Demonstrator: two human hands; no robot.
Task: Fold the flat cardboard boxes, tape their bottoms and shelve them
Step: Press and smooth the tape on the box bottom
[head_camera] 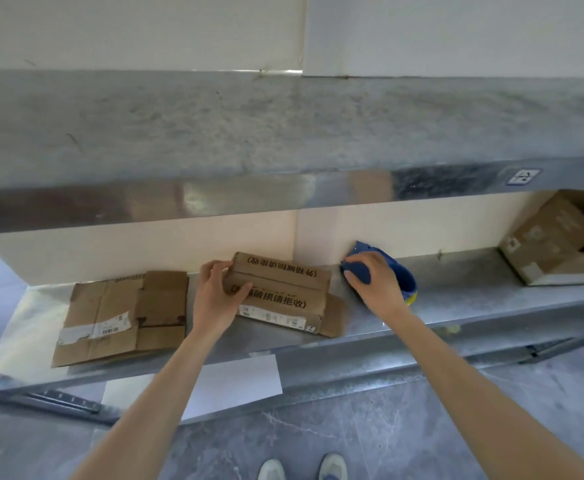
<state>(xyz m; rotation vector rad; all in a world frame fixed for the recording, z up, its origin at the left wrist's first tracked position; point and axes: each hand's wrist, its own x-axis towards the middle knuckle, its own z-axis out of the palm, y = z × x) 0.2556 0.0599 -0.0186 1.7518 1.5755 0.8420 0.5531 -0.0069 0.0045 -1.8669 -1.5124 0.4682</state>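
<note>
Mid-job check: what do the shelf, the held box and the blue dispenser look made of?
Shelf: bare sheet metal, probably; mottled grey, reflective. Box, gripped by the left hand: brown cardboard, matte, printed. Dispenser under the right hand: seemingly blue moulded plastic, yellow edge.

On the shelf (456, 289) before you, the flat cardboard (120, 317) lies at your left, the folded box (283, 296) in the middle, the tape dispenser (406, 280) just right of it, a further box (553, 244) far right.
</note>
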